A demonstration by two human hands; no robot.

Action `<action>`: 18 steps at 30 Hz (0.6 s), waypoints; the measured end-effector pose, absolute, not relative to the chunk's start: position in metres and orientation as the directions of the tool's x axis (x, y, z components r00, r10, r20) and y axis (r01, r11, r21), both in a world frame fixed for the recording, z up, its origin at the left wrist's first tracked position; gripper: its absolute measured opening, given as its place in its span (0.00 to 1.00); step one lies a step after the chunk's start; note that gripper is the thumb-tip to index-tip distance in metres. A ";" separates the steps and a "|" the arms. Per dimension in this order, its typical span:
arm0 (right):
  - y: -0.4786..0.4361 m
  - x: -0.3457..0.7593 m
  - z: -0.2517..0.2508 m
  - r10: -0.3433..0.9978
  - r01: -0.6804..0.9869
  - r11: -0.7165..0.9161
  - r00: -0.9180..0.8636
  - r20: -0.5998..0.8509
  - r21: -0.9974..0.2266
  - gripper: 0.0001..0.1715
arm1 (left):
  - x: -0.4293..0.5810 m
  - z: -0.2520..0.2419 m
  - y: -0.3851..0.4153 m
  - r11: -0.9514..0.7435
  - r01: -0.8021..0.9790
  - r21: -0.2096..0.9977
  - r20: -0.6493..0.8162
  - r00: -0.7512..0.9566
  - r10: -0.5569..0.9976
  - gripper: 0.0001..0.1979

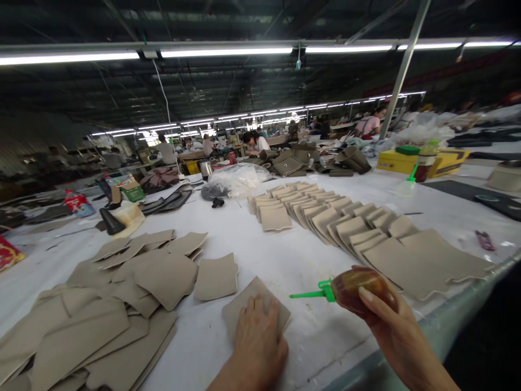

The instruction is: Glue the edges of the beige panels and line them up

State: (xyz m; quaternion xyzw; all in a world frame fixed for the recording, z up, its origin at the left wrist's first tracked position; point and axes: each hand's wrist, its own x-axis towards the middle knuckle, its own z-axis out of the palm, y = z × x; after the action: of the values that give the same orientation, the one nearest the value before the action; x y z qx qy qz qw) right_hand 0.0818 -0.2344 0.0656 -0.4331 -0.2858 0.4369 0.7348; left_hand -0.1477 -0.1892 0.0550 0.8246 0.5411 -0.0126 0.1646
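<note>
Under my left hand (260,339) a taupe square piece (236,309) lies flat on the white table; the fingers rest spread across it. My right hand (391,315) is wrapped round a squeeze bottle (362,290) of amber-brown liquid, held on its side above the table. The bottle's green nozzle (311,294) points left, toward the piece. A similar piece (217,277) lies just beyond my left hand. Overlapping taupe pieces (93,320) form a loose pile at the left. Rows of fanned pieces (325,214) run across the table beyond the bottle, ending in larger ones (427,260) at the right.
Plastic wrap (240,179) and dark folded pieces (293,160) lie at the back. A yellow box (443,163) and another bottle (425,160) stand back right. Small pink clippers (484,240) lie near the right edge. A red pouch (78,203) is back left. People work farther off.
</note>
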 end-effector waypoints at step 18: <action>-0.243 0.073 0.049 0.902 -0.009 0.181 0.400 0.163 -0.983 0.31 | -0.137 0.077 -0.190 -0.285 0.946 0.156 -0.276 0.319 0.907 0.17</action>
State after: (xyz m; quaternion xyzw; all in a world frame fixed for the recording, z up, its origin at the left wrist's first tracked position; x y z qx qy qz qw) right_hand 0.0734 -0.2430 0.0486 -0.5335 -0.4185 0.3532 0.6446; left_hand -0.1369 -0.1903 0.0771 0.7988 0.5797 -0.0670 0.1460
